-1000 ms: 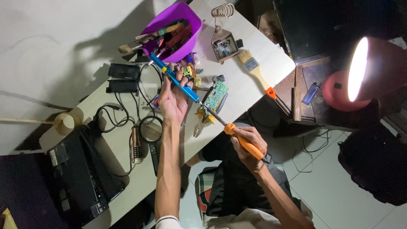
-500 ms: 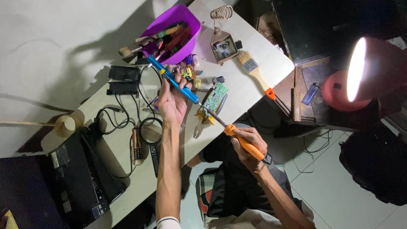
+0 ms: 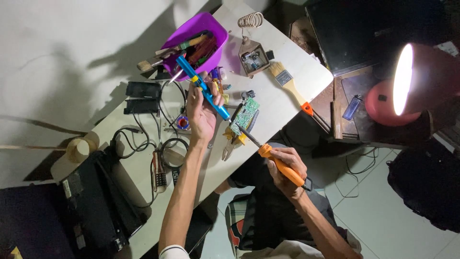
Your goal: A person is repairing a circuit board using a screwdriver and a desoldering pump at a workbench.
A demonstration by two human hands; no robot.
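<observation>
We are at the desoldering step. Our left hand [image 3: 202,112] grips a blue solder sucker [image 3: 201,86], lifted above the table [image 3: 287,103] near the purple tub [image 3: 211,26]. Our right hand [image 3: 286,165] is closed around the orange soldering iron [image 3: 278,165], tip on the green circuit board [image 3: 244,115]. The next move, as we judge it, calls for bringing the sucker's nozzle beside the tip.

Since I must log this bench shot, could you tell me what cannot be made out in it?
Head view only:
- Soldering iron tip: too small to tell whether it touches the green circuit board.
- Right hand palm: hidden behind the orange handle.
- Purple bin contents: overlapping tools, shaded.
- Blue desoldering pump middle: covered by left hand fingers.
- Lamp bulb: glare.
</observation>
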